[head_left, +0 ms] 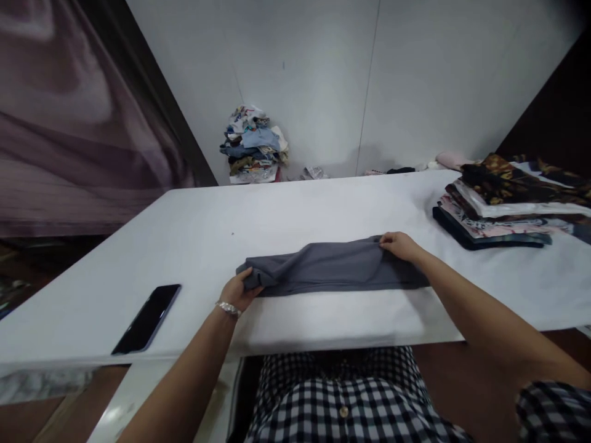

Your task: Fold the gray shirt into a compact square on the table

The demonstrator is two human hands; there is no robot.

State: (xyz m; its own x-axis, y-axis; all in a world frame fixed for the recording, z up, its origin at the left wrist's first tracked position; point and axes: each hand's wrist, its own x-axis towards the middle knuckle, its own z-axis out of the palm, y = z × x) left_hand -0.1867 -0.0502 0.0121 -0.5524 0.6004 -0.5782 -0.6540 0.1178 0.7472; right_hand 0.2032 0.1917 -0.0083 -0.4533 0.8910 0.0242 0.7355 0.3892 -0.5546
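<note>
Across the white table [295,212], left hand [237,291] and right hand [401,246] pinch folded grey cloth [341,266].

Light is dim; the wall [314,80] glows palely; soft shadows mark the table [286,212]; mauve fabric [69,123] seems blurred.
</note>
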